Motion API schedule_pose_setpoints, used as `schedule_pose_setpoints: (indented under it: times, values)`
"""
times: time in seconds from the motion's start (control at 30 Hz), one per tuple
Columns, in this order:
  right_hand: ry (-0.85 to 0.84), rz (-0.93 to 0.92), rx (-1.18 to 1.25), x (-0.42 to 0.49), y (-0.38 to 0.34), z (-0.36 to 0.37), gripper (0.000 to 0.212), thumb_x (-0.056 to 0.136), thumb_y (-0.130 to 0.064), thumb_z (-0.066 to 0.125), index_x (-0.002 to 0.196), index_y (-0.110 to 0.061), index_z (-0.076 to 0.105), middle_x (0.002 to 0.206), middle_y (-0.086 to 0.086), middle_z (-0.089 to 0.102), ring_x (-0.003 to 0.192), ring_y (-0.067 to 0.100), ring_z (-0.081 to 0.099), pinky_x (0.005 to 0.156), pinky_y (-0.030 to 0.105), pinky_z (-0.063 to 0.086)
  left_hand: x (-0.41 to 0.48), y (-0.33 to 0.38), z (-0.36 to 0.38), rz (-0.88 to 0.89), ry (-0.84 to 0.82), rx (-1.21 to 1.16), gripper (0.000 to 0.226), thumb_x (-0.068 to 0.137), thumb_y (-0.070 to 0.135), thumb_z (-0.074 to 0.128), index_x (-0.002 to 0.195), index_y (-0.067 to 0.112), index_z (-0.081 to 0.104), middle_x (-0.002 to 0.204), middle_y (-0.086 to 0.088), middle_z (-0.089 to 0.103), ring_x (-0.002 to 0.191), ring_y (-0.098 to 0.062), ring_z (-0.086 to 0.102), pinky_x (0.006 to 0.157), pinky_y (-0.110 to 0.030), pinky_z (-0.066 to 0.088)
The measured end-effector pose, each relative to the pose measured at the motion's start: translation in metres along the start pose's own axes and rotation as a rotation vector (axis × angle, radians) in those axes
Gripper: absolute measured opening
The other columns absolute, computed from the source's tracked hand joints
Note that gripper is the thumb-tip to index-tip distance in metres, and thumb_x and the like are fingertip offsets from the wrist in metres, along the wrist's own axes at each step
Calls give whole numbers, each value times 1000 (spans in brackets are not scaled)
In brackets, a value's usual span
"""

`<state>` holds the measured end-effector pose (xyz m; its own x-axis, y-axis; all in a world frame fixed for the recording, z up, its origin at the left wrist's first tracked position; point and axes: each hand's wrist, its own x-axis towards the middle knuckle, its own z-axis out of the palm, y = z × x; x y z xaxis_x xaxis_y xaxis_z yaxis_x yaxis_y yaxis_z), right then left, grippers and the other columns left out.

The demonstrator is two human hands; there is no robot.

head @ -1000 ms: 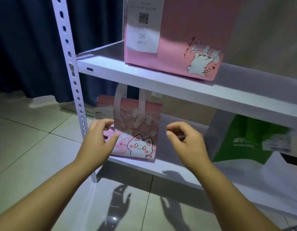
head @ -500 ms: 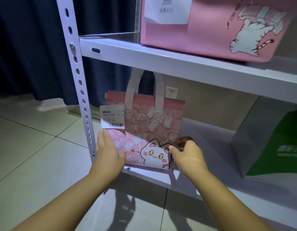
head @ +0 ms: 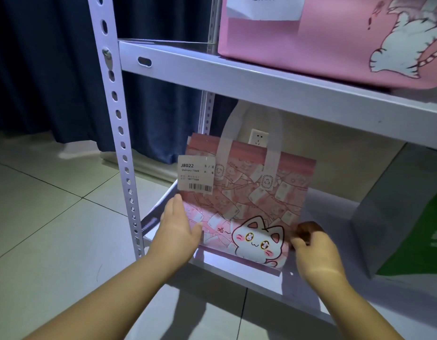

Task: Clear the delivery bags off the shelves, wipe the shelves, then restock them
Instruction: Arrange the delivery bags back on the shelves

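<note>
A small pink cat-print delivery bag (head: 251, 192) with a white label reading J8022 stands upright on the lower shelf (head: 239, 266) of a white metal rack. My left hand (head: 179, 229) presses flat against the bag's left side with straight fingers. My right hand (head: 313, 246) grips the bag's lower right corner, fingers curled behind it and thumb in front. A larger pink cat bag (head: 335, 38) sits on the upper shelf (head: 261, 87). A green and grey bag (head: 408, 217) stands on the lower shelf at the right.
The rack's perforated front-left post (head: 116, 133) stands just left of my left hand. A dark blue curtain (head: 45, 69) hangs behind the rack. A wall socket (head: 258, 136) shows behind the small bag. Tiled floor (head: 53, 229) spreads to the left and below.
Both hands reached forward from the open air to the small pink bag and now hold its two sides. My view has moved closer and lower toward the lower shelf.
</note>
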<state>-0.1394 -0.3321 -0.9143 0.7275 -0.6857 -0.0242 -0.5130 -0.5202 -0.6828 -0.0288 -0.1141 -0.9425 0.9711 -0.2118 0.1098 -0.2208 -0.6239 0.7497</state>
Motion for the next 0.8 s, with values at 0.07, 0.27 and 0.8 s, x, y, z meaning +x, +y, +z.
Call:
schedule_pose_setpoints:
  times: [0.07, 0.27, 0.8]
  values:
    - [1, -3, 29, -1, 2, 0, 6, 91, -15, 51, 92, -20, 54, 84, 1, 62, 69, 13, 52, 51, 23, 36, -2, 1, 2, -1, 14, -7, 69, 84, 23, 61, 140, 14, 22, 141, -5, 31, 129, -22, 35, 105, -39, 37]
    - [42, -2, 144, -12, 7, -12, 9, 88, -28, 62, 90, -21, 58, 79, -10, 60, 71, 8, 53, 60, 26, 38, -19, 7, 1, 62, 174, 75, 71, 81, 26, 68, 140, 18, 29, 138, 8, 18, 130, -23, 28, 101, -39, 39]
    - [227, -93, 205, -87, 128, -187, 15, 85, -21, 62, 79, -32, 54, 80, -15, 60, 73, 1, 56, 60, 14, 41, -144, 194, 101, 424, -151, -32, 41, 86, 29, 62, 123, 18, 50, 122, -1, 45, 115, -21, 40, 96, -32, 37]
